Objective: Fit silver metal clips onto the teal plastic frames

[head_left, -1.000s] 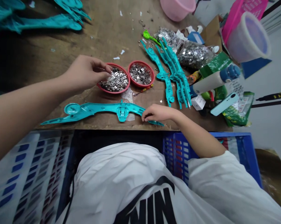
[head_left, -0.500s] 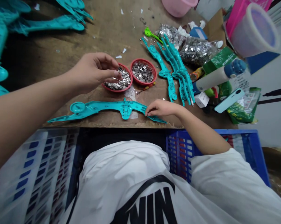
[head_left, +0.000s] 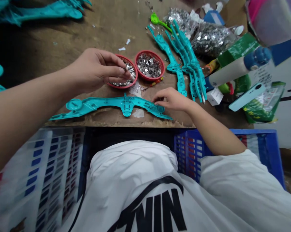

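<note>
Large black capital letters (head_left: 151,211) under a curved black stroke (head_left: 145,190) on a white cloth shirt (head_left: 136,170) read "WIN"; text on a green plastic packet (head_left: 263,104) is too blurred to read.

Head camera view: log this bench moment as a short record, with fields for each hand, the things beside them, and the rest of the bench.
Left hand: the left hand is pinched above a red basket of small silver metal pieces; whether it holds any is hard to tell.
Right hand: the right hand has its fingers on a teal plastic frame.
Beside them: a second red basket of silver pieces.
Rest: teal plastic parts, bags of silver pieces, a phone, a blue crate.
</note>
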`<state>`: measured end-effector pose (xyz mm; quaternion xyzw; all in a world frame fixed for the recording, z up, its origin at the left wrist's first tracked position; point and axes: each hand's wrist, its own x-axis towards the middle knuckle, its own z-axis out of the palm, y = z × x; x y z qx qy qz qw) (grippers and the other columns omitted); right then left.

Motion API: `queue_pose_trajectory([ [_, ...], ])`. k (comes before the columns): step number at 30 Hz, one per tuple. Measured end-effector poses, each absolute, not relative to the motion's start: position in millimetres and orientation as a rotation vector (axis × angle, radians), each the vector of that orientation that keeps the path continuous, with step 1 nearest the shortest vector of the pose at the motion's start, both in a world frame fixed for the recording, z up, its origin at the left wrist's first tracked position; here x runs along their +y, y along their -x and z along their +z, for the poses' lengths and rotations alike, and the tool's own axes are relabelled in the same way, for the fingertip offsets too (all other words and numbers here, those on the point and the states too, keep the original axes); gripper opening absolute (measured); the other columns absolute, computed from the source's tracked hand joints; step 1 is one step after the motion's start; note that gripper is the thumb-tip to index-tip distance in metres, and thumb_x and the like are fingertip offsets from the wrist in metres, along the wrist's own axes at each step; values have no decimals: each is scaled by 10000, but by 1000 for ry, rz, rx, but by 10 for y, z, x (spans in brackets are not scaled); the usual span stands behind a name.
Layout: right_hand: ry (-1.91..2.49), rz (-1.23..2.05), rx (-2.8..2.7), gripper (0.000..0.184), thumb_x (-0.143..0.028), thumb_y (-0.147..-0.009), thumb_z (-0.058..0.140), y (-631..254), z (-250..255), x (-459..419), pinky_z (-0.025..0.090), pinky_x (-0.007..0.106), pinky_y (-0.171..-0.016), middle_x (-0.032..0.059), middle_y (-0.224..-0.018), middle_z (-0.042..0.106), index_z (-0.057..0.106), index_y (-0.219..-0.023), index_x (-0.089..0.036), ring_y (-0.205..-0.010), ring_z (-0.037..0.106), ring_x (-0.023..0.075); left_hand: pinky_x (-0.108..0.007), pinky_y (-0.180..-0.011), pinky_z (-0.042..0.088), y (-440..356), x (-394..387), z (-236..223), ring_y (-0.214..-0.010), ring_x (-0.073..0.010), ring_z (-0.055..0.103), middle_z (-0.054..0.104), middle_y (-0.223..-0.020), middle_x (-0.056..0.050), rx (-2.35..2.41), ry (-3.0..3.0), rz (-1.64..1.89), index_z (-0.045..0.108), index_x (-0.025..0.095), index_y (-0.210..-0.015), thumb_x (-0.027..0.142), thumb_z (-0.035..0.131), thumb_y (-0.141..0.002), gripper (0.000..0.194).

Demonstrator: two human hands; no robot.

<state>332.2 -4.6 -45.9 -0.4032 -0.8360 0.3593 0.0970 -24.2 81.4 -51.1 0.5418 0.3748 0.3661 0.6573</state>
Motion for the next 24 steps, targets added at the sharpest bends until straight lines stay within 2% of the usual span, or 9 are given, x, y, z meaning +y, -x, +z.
queue_pose_trajectory([
  [3, 1202, 952, -2546, 174, -224, -1120, 761, -3307, -522, -40, 596, 402, -974, 101, -1111, 936, 928, -1163, -204, -991, 826, 293, -941, -1364, 631, 216, 743, -484, -1138, -397, 985, 909, -953, -44, 816, -1285, 800, 818, 175, -1019, 246, 1064, -802, 335],
  [6, 1087, 802, -2601, 183, -224, -1143, 706, -3265, -612, -26, 585, 428, -997, 130, -1162, 906, 887, -1118, -206, -1063, 799, 316, -859, -1309, 697, 197, 717, -473, -1118, -377, 972, 903, -967, -43, 794, -1348, 812, 783, 193, -1026, 323, 1099, -803, 408],
  [8, 1010, 732, -2618, 193, -243, -1166, 686, -3241, -674, -14, 581, 441, -1015, 145, -1186, 883, 864, -1101, -207, -1110, 782, 326, -805, -1282, 706, 208, 731, -469, -1116, -354, 951, 891, -1004, -53, 810, -1423, 843, 763, 198, -1042, 379, 1068, -864, 397],
  [10, 985, 724, -2641, 186, -248, -1174, 683, -3228, -726, -4, 577, 448, -1021, 141, -1165, 867, 850, -1101, -210, -1110, 766, 327, -754, -1329, 660, 240, 756, -457, -1164, -340, 920, 879, -1056, -63, 920, -1618, 827, 784, 191, -1083, 385, 994, -956, 313],
  [12, 1009, 740, -2670, 171, -232, -1166, 681, -3228, -767, 4, 574, 457, -1034, 134, -1142, 859, 846, -1124, -211, -1107, 755, 329, -736, -1409, 571, 277, 777, -433, -1314, -377, 880, 875, -1131, -62, 1142, -1925, 670, 851, 186, -1187, 339, 916, -1022, 235],
  [14, 1036, 741, -2695, 186, -219, -1169, 666, -3235, -798, 12, 573, 470, -1059, 138, -1152, 855, 851, -1153, -211, -1134, 749, 338, -754, -1449, 500, 301, 783, -395, -1504, -457, 806, 875, -1256, -75, 1381, -2168, 397, 907, 201, -1339, 304, 847, -1066, 297],
  [17, 1025, 723, -2735, 242, -246, -1219, 632, -3240, -828, 18, 575, 493, -1104, 159, -1221, 852, 870, -1196, -208, -1197, 740, 352, -755, -1407, 522, 297, 767, -321, -1640, -535, 714, 858, -1510, -160, 1574, -2303, 90, 908, 197, -1520, 308, 699, -1158, 432],
  [20, 1012, 688, -2764, 278, -269, -1247, 619, -3232, -844, 12, 577, 501, -1115, 169, -1272, 843, 891, -1231, -211, -1231, 725, 357, -693, -1355, 560, 273, 748, -258, -1620, -507, 719, 838, -1633, -232, 1637, -2348, -13, 882, 155, -1600, 309, 605, -1182, 524],
  [24, 1008, 651, -2773, 301, -274, -1235, 628, -3233, -849, 13, 582, 515, -1112, 180, -1250, 835, 918, -1222, -194, -1222, 716, 367, -608, -1238, 595, 285, 757, -265, -1507, -428, 753, 862, -1606, -229, 1615, -2477, -104, 897, 161, -1605, 350, 529, -1164, 605],
])
